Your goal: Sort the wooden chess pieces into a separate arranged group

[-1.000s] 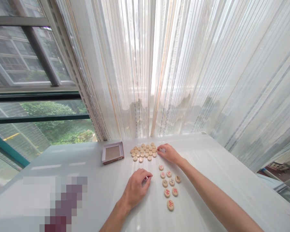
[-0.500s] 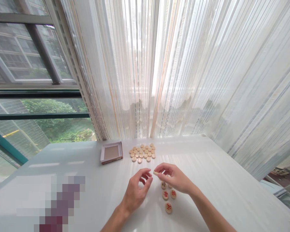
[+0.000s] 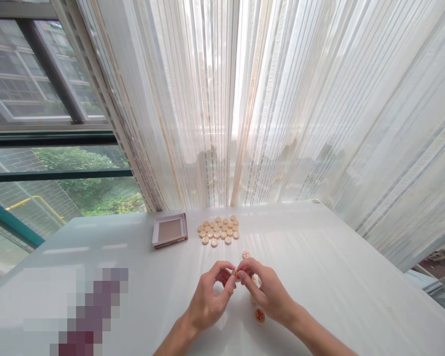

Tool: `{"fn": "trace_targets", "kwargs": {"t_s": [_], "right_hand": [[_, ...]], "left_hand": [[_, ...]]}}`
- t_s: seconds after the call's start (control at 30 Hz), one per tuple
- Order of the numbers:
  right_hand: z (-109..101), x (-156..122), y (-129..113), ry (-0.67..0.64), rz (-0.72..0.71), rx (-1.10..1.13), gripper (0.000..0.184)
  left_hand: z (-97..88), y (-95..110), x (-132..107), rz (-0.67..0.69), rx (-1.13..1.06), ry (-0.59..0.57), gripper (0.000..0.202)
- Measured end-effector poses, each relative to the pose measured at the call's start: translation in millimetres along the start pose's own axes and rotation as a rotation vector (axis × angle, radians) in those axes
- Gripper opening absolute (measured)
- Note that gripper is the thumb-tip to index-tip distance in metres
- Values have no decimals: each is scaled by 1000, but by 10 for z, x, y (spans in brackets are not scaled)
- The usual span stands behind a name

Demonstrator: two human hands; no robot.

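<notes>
Head view: left hand point(image 3: 206, 298) and right hand point(image 3: 269, 292) pinch one red-marked disc point(image 3: 237, 275) together

Both grips are hovering together low over the white surface point(image 3: 337, 257). The right grip point(image 3: 269, 294) is pinching a round wooden piece point(image 3: 237, 275) with a red mark showing, and the left grip point(image 3: 207, 299) is closing its fingertips on the same piece. One red-marked disc point(image 3: 245, 254) is lying just beyond them, and another point(image 3: 260, 315) is peeking out beneath the right grip. Further back, a cluster of blank-faced discs point(image 3: 218, 231) is sitting beside a shallow box point(image 3: 169, 230), below the sheer curtain point(image 3: 282, 99).
</notes>
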State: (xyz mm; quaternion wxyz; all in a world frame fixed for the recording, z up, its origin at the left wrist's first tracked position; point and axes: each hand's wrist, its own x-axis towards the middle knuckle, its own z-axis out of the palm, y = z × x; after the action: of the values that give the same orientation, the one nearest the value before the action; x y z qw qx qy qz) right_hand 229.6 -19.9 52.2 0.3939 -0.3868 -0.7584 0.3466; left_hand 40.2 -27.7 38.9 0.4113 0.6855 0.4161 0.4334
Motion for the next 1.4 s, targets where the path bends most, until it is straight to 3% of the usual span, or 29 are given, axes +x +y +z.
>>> {"fn": "trace_targets", "kwargs": {"t_s": [0.13,0.33,0.53,0.93,1.03,1.27,1.4], "right_hand": [[-39,11,-41,9,19,30,20],[-89,13,-97,-30,55,59,19],[-93,40,-67,27,126,177,22],[-222,71,-52,-59,140,174,26],[-308,83,-23,5,150,181,29],[-569,149,154,320,151,199,37],[-522,139,136,244,162,177,34]], "left_hand": [[4,39,-16,55,-12,-51,26],[41,-41,5,17,-28,41,22],[17,-55,21,11,-32,40,19],[-12,-69,55,-14,-87,11,27],[-38,-95,79,-40,-138,51,29],[-91,-203,145,-133,-282,134,37],[-80,-185,132,-122,-259,111,36]]}}
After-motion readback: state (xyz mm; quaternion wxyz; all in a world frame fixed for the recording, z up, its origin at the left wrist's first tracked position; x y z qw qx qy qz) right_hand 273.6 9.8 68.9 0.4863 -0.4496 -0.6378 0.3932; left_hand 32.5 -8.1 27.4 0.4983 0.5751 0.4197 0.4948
